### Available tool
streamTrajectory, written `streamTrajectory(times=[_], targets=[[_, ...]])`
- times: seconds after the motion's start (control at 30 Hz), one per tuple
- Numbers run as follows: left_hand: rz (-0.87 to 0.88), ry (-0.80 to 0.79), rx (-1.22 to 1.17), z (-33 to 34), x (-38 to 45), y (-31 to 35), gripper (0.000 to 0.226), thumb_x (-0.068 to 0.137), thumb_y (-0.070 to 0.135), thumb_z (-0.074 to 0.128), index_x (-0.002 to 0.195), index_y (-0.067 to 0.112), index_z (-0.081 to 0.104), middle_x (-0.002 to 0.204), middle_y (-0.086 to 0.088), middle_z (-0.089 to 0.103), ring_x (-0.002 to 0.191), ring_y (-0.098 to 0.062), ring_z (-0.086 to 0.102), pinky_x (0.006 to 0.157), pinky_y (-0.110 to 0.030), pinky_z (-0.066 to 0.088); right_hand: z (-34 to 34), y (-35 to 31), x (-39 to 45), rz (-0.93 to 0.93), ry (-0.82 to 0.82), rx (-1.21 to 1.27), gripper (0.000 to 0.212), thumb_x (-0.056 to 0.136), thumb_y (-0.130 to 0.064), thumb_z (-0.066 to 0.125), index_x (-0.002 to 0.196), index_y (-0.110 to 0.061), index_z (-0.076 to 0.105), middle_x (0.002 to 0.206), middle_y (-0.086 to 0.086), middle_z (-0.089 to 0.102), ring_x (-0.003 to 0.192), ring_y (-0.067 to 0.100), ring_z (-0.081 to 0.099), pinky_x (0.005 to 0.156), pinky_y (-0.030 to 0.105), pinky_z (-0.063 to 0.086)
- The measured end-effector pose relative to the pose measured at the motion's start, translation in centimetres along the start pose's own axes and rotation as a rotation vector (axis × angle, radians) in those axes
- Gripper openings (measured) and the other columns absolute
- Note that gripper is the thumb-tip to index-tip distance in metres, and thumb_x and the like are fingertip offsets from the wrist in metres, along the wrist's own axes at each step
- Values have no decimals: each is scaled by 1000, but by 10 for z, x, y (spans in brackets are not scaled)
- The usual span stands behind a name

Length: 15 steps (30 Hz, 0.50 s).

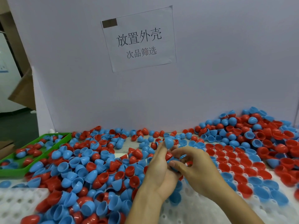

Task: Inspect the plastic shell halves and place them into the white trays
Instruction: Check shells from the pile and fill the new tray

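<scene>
Shell halves: smooth, glossy plastic cups, red or blue, dome-shaped with one open, hollow side. They lie heaped across the desk [129,151], thickest in the pile [84,172] at the left and middle and mounded toward the far right corner. My left hand [159,168] curls around a red half [168,155] and carries a blue half [169,142] at its fingertips, dome outward. My right hand [196,168] pinches a second blue half [175,164], fingers bent round it, just beside the left palm. White tray [191,207], near edge: matte moulded plastic with rows of round pockets; red and blue halves sit open side up in the pockets at the right. Green tray [14,171], left edge: shallow, rectangular, holding a few loose halves. Paper sign [139,39] on the pale back board reads "放置外壳" and, smaller, "次品筛选"; a dark patch marks its upper left corner.
</scene>
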<state>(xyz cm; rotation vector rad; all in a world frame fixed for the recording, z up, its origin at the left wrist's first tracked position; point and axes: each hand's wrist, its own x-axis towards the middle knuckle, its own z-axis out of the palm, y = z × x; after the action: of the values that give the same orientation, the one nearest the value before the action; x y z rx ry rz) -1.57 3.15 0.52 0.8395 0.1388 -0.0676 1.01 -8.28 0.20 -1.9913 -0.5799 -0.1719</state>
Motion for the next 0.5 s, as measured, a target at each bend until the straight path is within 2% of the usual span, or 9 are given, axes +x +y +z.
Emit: streamTrajectory(times=[0.07, 0.17, 0.27, 0.33, 0.4, 0.5], targets=[[-24, 13, -22, -2, 1, 1, 58, 92, 52, 54, 129, 8, 64, 122, -20, 71, 110, -34, 70, 96, -48, 57, -4, 2, 2, 29, 9, 51, 29, 84, -20, 77, 100, -42, 66, 104, -17, 66, 89, 6, 65, 74, 22, 58], [-16, 50, -97, -1, 1, 3, 53, 98, 55, 47, 122, 14, 72, 122, -19, 71, 119, -35, 65, 110, -51, 45, -13, 2, 3, 33, 89, 212, 27, 87, -18, 73, 102, -40, 67, 102, -14, 68, 89, 0, 68, 70, 16, 57], [23, 92, -238, 0, 2, 5, 55, 102, 53, 44, 115, 11, 76, 118, -18, 73, 120, -34, 64, 110, -50, 44, -18, 1, 3, 53, 150, 355, 23, 93, -15, 66, 103, -34, 72, 95, -14, 73, 88, -3, 69, 67, 12, 54], [44, 127, -317, -1, 2, 6, 52, 103, 50, 45, 120, 9, 71, 115, -14, 75, 118, -32, 65, 109, -46, 45, -17, 1, 3, 76, 131, 400, 22, 95, -15, 63, 102, -33, 74, 94, -20, 74, 89, -5, 68, 65, 10, 53], [44, 146, -360, -1, 2, 7, 49, 103, 47, 47, 127, 8, 64, 115, -13, 75, 114, -32, 68, 101, -44, 51, -15, 2, 3, 99, 103, 436, 22, 96, -15, 60, 100, -32, 73, 93, -22, 74, 88, -6, 68, 63, 8, 52], [24, 180, -403, -1, 1, 7, 50, 103, 46, 50, 127, 5, 64, 116, -16, 74, 111, -33, 69, 93, -41, 55, -10, 2, 5, 176, 92, 581, 24, 98, -11, 56, 101, -27, 73, 94, -14, 76, 90, 1, 71, 65, 11, 54]])
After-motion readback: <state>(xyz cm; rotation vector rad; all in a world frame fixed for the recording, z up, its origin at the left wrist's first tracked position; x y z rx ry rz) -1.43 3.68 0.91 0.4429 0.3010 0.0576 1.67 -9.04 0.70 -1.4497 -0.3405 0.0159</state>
